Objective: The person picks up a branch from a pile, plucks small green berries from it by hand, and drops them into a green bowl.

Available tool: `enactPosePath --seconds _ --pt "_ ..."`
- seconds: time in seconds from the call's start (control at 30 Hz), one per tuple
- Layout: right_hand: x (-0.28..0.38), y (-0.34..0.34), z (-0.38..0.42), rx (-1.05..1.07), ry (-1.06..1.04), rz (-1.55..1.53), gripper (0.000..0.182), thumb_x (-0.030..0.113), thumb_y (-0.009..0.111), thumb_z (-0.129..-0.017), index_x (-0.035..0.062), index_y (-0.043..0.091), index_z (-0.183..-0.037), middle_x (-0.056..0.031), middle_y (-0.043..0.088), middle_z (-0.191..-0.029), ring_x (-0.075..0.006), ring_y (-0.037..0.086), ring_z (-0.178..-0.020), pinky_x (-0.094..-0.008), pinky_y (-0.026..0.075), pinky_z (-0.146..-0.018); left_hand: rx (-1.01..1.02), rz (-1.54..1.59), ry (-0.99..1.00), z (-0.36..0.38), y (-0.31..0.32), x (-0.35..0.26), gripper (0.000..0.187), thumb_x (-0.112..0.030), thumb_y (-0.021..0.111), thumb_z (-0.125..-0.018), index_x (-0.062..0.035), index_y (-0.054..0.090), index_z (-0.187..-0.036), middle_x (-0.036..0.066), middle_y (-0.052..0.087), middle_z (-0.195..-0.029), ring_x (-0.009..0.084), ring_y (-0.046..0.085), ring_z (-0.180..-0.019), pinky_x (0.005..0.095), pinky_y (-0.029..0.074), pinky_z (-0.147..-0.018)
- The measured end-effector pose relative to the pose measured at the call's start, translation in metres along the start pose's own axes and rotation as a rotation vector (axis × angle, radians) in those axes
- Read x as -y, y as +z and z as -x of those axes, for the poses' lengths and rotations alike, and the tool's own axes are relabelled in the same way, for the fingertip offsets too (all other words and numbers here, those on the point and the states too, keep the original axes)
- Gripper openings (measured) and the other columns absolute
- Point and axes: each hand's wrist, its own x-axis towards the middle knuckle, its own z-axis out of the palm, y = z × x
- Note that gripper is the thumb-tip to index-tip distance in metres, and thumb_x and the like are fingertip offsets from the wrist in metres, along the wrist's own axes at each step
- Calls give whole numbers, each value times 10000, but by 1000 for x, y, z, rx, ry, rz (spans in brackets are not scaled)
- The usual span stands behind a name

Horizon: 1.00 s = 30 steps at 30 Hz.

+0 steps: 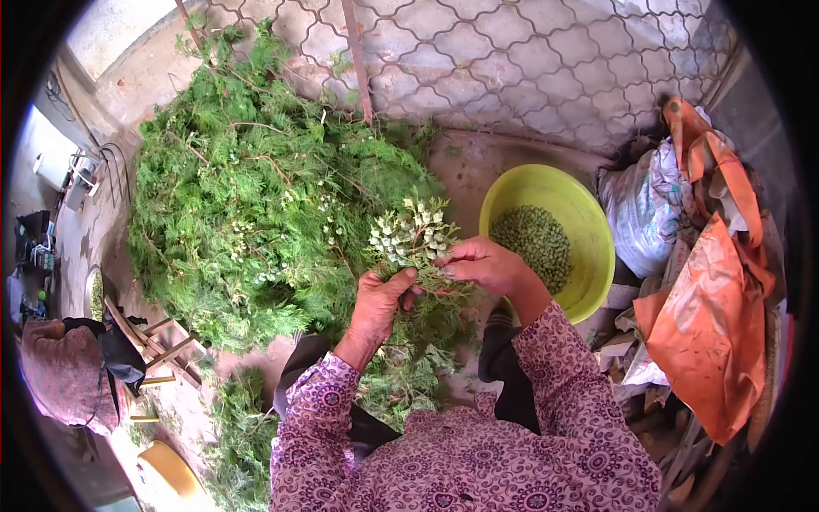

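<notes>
A green sprig with a cluster of pale cones is held up in front of the body. My left hand is closed round its lower stem, thumb on top. Just below the cones, on the right side, my right hand pinches at the sprig; anything small between its fingertips is hidden. Beyond and to the left lies a large heap of leafy green branches, with pale cones among them. To the right of my right hand stands a yellow-green basin holding many small green cones.
A metal lattice stands behind the heap. At the right are a white sack, orange bags and wood pieces. At the left are a wooden stool, draped cloth and a yellow container. More branches lie near my legs.
</notes>
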Motion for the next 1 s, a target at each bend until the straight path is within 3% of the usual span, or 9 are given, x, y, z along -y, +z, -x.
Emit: enactPosePath --seconds 0.13,0.2,0.23,0.3,0.4,0.73,0.83,0.9,1.0 --pt "-13 -1 -4 -86 -33 10 143 91 563 -798 8 611 -904 7 587 -759 -44 514 -697 -207 412 -627 -67 50 20 3 4 1 119 -60 646 -753 -74 541 -698 66 600 -627 112 519 -471 216 353 -379" --pt "-15 -5 -4 -334 -106 444 130 69 517 -809 4 580 -902 -12 596 -782 -66 550 -721 -217 435 -638 -109 83 17 5 4 1 160 -45 647 -748 -87 522 -658 65 602 -636 125 548 -498 218 356 -377" --pt "-11 -7 -2 -337 -107 444 130 69 517 -809 4 580 -902 -12 596 -782 -66 550 -721 -217 435 -638 -106 81 17 4 1 0 160 -45 647 -748 -87 522 -658 65 602 -636 125 548 -498 218 356 -377" --pt "1 -12 5 -399 73 -202 128 60 498 -805 18 535 -920 -27 581 -807 -94 557 -719 -232 450 -622 -98 48 0 2 -7 -1 129 -35 638 -752 -83 543 -680 65 607 -642 127 573 -530 217 359 -376" --pt "-11 -19 3 -181 1 -352 143 71 502 -807 42 507 -948 -25 564 -829 -104 550 -719 -240 454 -607 -87 51 25 4 -6 -4 85 -42 635 -758 -77 572 -711 67 611 -641 118 562 -514 211 361 -379" --pt "-6 5 -7 -94 95 -164 183 168 616 -770 48 551 -892 33 527 -750 -52 488 -679 -200 396 -571 -73 23 32 3 -3 1 39 -53 621 -770 -58 593 -743 61 615 -652 102 550 -499 209 362 -377" --pt "-15 7 -10 -167 -21 -212 132 137 620 -754 38 568 -823 31 526 -697 -53 486 -619 -189 378 -538 -86 46 58 3 0 2 37 -47 618 -769 -60 593 -744 59 612 -644 101 533 -471 206 362 -376" --pt "-14 10 -10 -275 43 5 89 75 608 -737 26 569 -799 17 523 -661 -61 472 -553 -189 371 -496 -102 23 96 2 -1 5 44 -41 615 -768 -63 595 -735 58 611 -637 97 527 -459 199 361 -376" --pt "-23 7 -16 -341 -22 -59 106 50 576 -751 26 549 -850 15 517 -647 -61 462 -521 -188 362 -465 -38 -58 74 3 0 6 56 -38 614 -767 -64 596 -721 63 612 -634 97 514 -446 199 357 -374"
